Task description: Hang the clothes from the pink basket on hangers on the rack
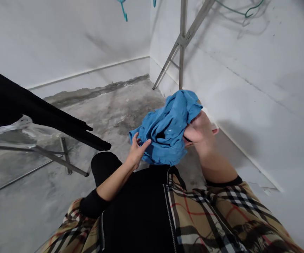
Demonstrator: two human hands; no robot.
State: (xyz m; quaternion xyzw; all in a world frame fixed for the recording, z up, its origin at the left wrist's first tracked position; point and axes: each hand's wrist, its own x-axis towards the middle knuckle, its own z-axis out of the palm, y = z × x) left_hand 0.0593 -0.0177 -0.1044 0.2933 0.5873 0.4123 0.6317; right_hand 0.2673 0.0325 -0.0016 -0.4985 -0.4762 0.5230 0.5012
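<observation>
While the right hand [200,128] closes around the top of a bunched blue cloth [165,130], apparently bearing its weight clear of the concrete floor [109,105], the left hand [137,151] rests loosely spread fingers against its lower edge; a black garment [36,112] hangs well left of that grip

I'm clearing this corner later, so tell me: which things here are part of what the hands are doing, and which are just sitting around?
In hand:
blue cloth, bunched up
right hand, gripping it
left hand, on its lower edge

Lying about:
black garment, draped at left
metal frame, against the wall
teal hanger, up top
</observation>
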